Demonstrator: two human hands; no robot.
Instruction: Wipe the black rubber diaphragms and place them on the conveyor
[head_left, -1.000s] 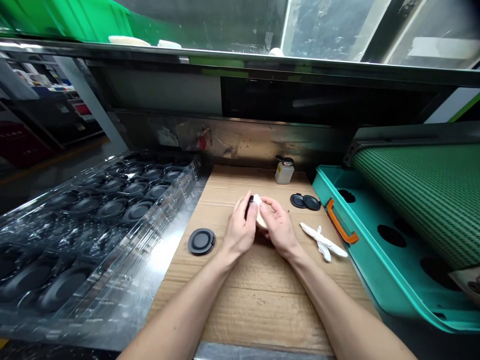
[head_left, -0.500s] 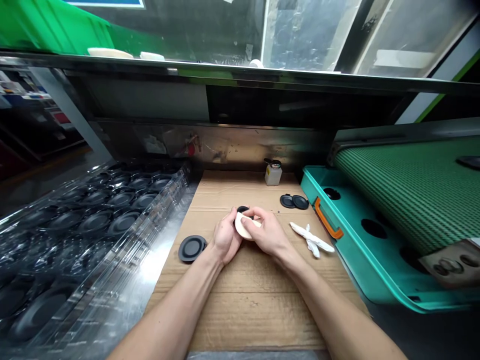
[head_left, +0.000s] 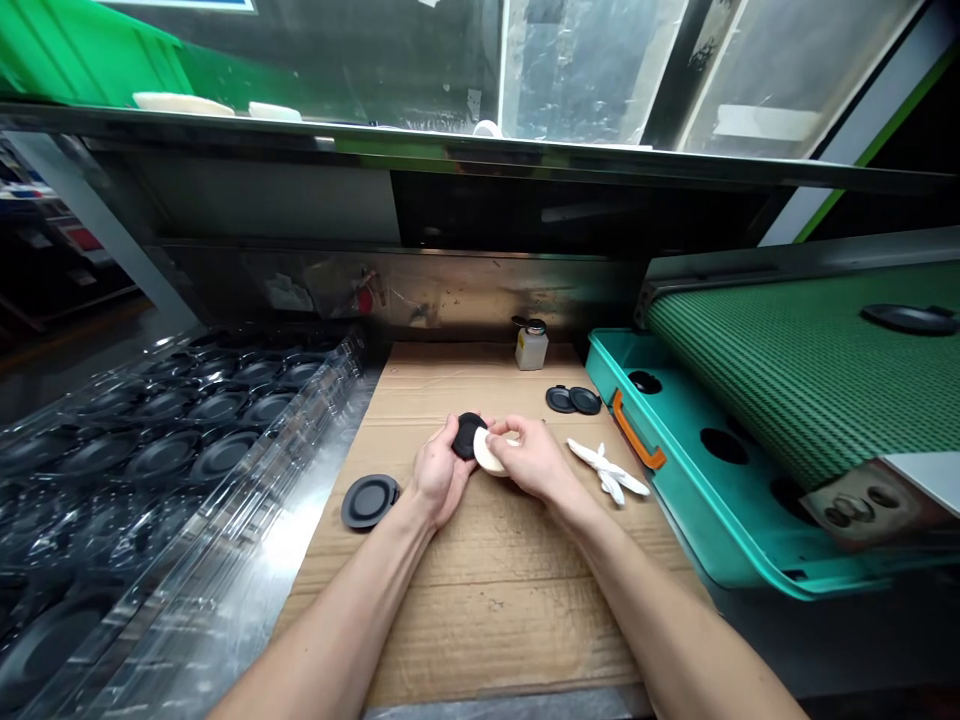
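Note:
Above the cardboard sheet (head_left: 480, 600), my left hand (head_left: 437, 472) is closed on a round black plastic part (head_left: 466, 436). My right hand (head_left: 532, 458) pinches a white round pad (head_left: 489, 455) at the right edge of that part, partly overlapping it. Left of my left hand, another round black part (head_left: 369, 501) lies on the cardboard. Beyond my right hand lie two small black discs (head_left: 572, 399), side by side. A white crossed bundle (head_left: 607, 472), perhaps rolled cloth, rests to the right.
Clear plastic trays (head_left: 247, 450) of black round parts stand at left. A small bottle (head_left: 532, 346) with a dark top stands at the back. At right, a teal bin (head_left: 675, 520) with an orange handle sits beneath a green conveyor belt (head_left: 787, 340) carrying a black part (head_left: 910, 319).
The white pad has shifted off the black part, exposing more of the black face in my left hand. The view has turned slightly right. More of the black part on the belt shows.

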